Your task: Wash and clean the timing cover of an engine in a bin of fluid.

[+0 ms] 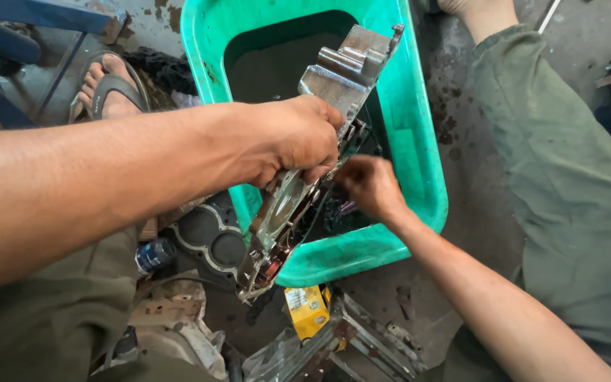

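Head cam: my left hand [298, 138] is clamped around a metal engine cover [319, 134], tilted over the green tub [419, 141]. My right hand [370, 185] is down beside it, fingers curled, maybe pinching something small, can't tell.
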